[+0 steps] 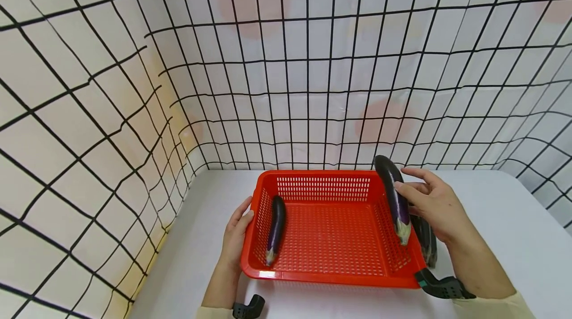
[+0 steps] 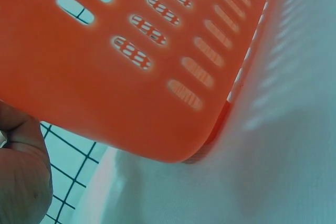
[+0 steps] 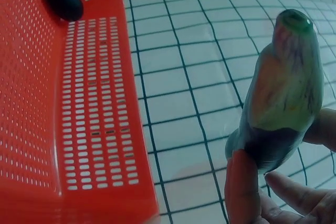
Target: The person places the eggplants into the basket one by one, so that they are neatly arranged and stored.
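A red plastic basket point(image 1: 321, 277) with slotted walls stands on the table. My left hand point(image 1: 233, 239) grips its left rim; the left wrist view shows part of that hand beside the basket wall point(image 2: 94, 93). Inside, along the left wall, lies one dark purple eggplant point(image 1: 276, 229). Between thumb and fingers, my right hand point(image 1: 440, 210) holds a second eggplant point(image 1: 393, 195) over the basket's right rim, its green stem end toward me. In the right wrist view this held eggplant point(image 3: 286, 87) appears stem end first.
More dark eggplant point(image 1: 426, 242) lies on the table just right of the basket, partly hidden by the basket and my right hand. White sheeting with a black grid point(image 1: 313, 76) rises behind and to the left of the white table point(image 1: 196, 215).
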A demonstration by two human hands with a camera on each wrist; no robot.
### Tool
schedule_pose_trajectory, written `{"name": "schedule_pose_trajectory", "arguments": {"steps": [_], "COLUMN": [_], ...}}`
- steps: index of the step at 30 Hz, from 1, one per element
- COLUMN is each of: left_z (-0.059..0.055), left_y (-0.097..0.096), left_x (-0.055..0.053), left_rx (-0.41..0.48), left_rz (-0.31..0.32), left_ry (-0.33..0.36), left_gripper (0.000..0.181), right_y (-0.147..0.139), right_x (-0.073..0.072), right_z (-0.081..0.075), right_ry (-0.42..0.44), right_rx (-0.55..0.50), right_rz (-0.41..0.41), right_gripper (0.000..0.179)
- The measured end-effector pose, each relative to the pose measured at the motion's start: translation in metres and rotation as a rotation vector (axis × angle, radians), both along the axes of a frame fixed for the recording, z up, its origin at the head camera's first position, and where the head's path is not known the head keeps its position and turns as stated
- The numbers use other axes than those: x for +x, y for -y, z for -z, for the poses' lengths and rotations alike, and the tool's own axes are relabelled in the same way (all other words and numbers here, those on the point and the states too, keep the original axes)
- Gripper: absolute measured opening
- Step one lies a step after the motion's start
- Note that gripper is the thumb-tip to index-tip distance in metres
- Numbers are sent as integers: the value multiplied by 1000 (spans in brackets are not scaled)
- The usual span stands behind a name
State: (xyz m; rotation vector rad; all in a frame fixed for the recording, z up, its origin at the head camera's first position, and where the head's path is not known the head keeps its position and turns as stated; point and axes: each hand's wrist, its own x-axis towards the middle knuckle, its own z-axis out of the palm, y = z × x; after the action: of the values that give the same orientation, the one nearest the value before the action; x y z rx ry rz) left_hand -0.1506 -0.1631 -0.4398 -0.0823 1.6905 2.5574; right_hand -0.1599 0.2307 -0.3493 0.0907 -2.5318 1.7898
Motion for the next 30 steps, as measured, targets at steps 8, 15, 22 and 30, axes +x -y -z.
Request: {"name": "schedule_pose_trajectory", "arguments": {"steps": [8, 15, 22, 30], "left_z": [0, -1, -1, 2], "left_y": [0, -1, 1, 2], "left_x": [0, 1, 0, -1], "left_rx": [-15, -18, -11, -18], "left_rz": [-1, -10, -9, -6], "left_ry": [-8, -3, -8, -14], "left_gripper": [43, 43, 43, 43], "right_y": [18, 31, 48, 64], "right_x": [-9, -17, -23, -28], "right_z": [-8, -7, -8, -4], "right_ry": [40, 55, 59, 93], "right_rx": [-15, -18, -12, -26], "right_rz": [-53, -92, -116, -144], "right_gripper": [70, 69, 68, 66]}}
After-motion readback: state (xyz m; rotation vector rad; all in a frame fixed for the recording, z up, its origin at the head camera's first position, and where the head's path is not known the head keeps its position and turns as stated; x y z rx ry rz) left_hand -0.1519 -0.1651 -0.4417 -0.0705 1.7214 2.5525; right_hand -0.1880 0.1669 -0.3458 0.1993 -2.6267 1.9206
